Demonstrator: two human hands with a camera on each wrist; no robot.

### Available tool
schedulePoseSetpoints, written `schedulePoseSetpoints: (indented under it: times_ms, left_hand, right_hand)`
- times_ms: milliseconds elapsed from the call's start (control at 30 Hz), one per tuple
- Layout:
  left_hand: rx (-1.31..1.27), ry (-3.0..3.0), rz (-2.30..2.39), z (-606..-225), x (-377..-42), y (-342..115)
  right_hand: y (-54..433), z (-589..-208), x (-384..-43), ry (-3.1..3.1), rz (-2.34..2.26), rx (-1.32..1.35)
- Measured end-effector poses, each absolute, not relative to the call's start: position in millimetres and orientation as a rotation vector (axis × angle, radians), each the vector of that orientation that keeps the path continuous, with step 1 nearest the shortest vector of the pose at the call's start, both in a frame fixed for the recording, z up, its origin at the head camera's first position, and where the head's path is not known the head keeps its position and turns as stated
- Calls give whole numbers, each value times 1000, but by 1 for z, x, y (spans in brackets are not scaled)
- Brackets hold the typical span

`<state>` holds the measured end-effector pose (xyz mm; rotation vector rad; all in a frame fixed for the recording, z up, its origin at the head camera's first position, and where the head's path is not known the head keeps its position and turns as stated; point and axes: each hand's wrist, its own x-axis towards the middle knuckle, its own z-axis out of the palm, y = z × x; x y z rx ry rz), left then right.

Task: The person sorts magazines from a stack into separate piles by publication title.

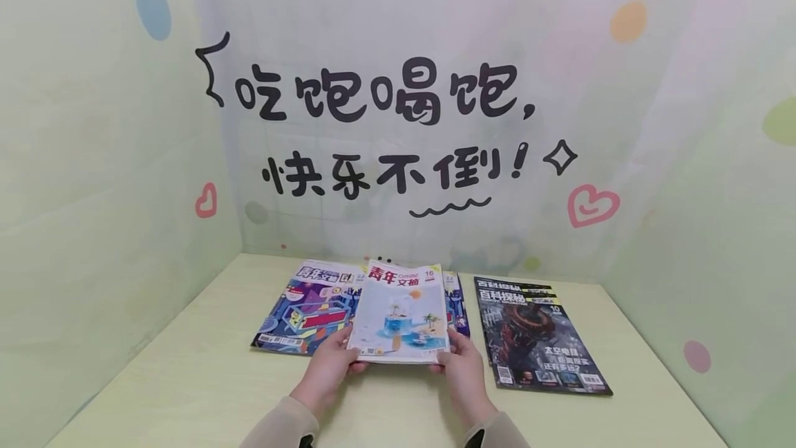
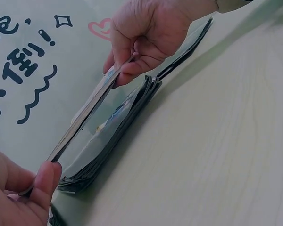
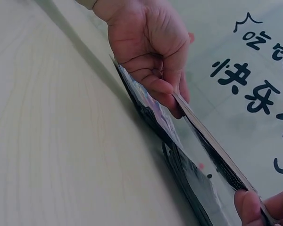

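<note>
Both hands hold a magazine with a pale blue beach and ice-pop cover, raised and tilted above the table. My left hand pinches its near left corner, thumb on top and fingers beneath. At the near right corner my right hand pinches it likewise. The left wrist view shows the held magazine's edge between the hands, apart from a thick stack of magazines below. Behind it in the head view lie a purple-blue magazine at left and a similar dark one, mostly hidden.
On the right, dark magazines overlap in a small pile. They lie on a pale wood-grain table. Fabric walls with printed black lettering and coloured shapes enclose the table at the back and both sides.
</note>
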<state>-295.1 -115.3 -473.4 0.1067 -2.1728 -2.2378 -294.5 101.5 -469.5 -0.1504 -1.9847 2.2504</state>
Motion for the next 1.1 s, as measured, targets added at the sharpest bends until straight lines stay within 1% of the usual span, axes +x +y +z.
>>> schedulePoseSetpoints:
  times_ms: [300, 867, 1100]
  left_hand:
    - [131, -2169, -2199, -469, -294, -146]
    - [190, -2213, -2171, -468, -290, -222]
    - [177, -2253, -2159, -466, -289, -249]
  right_hand:
    - [73, -462, -295, -2023, 2285, -80]
    - [12, -459, -299, -2079, 2390, 50]
    - [-11, -458, -300, -2055, 2461, 83]
